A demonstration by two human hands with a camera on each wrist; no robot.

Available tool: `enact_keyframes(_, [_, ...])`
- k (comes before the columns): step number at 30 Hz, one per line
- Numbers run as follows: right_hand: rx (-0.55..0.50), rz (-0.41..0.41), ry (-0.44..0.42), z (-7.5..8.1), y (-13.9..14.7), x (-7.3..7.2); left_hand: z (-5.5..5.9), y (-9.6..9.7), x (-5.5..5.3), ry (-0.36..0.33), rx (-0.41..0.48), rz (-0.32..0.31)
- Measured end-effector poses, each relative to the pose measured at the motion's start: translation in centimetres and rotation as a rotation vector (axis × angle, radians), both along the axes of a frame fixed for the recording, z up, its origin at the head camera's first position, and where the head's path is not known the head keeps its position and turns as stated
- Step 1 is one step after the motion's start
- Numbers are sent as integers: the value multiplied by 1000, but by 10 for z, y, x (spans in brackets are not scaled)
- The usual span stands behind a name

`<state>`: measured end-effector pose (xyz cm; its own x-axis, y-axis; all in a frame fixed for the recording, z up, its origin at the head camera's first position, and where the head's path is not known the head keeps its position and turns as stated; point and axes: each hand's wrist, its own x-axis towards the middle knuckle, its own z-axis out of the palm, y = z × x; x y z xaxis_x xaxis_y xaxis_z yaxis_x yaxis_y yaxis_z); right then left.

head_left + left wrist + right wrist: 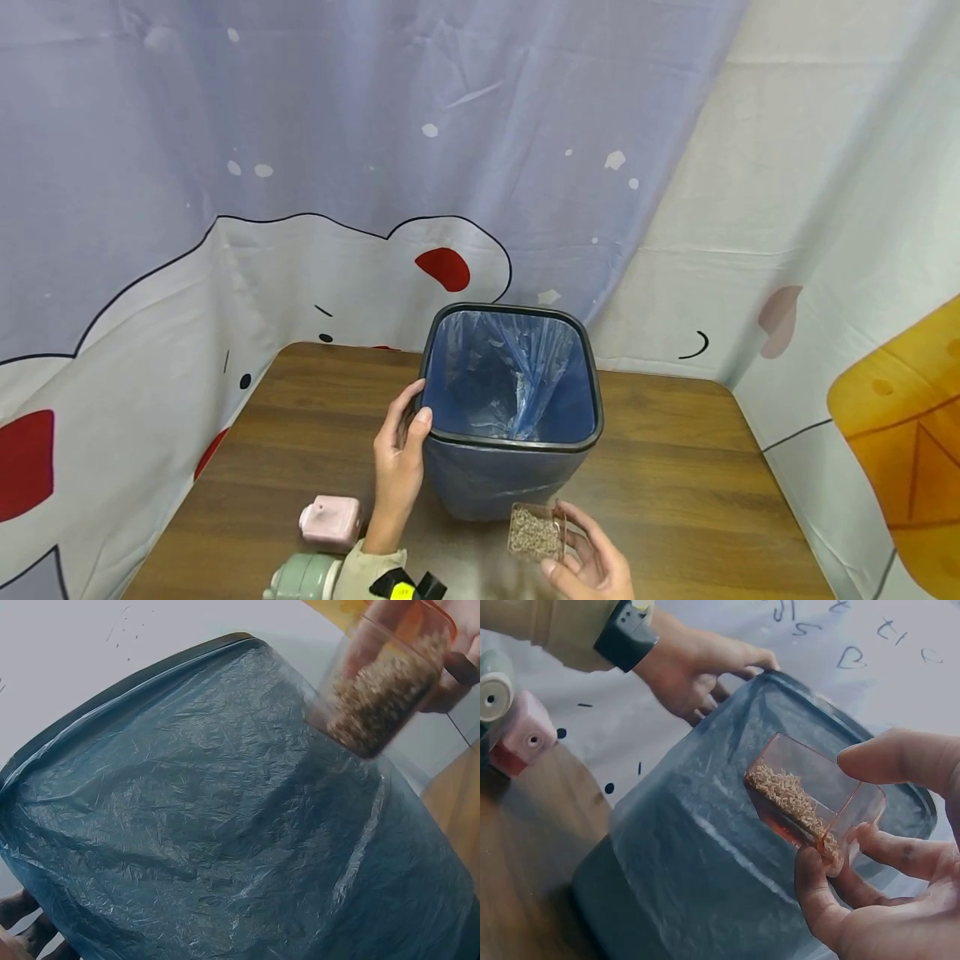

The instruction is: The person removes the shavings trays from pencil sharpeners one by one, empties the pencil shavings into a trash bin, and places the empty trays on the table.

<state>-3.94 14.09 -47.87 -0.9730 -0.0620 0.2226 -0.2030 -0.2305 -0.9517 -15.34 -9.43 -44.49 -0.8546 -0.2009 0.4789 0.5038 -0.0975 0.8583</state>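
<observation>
Left hand [401,458] grips bin [498,475]; right hand [592,560] pinches box [537,532] of shavings [780,793]. Probably emptying step; next calls for lifting, tipping.

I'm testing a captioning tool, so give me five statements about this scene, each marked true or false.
1. The right hand holds a clear container with brown bits in it. True.
2. The clear container is empty. False: the brown bits are in it.
3. The left hand holds the bin. True.
4. The clear container is over the bin's opening. False: it is on the near side of the bin.
5. The pink object is right of the bin. False: it is left of it.
</observation>
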Motion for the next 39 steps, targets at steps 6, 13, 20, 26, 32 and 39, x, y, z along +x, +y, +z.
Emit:
enact_keyframes(6, [-10, 11, 72, 5, 0, 1, -1, 0, -1, 2, -9, 5])
enact_keyframes(13, [-21, 0, 83, 12, -1, 2, 17, 2, 10, 1, -27, 16])
enact_keyframes(20, [-29, 22, 146, 21, -2, 3, 20, 2, 11, -17, -31, 19])
enact_keyframes(26, [-30, 22, 76, 33, -2, 7, 15, 1, 8, 6, -25, 9])
enact_keyframes(32, [-62, 78, 158, 39, 0, 7, -1, -1, 0, 8, -8, -5])
enact_keyframes(39, [-72, 110, 233, 43, 2, 6, -8, -1, -4, 8, -3, -5])
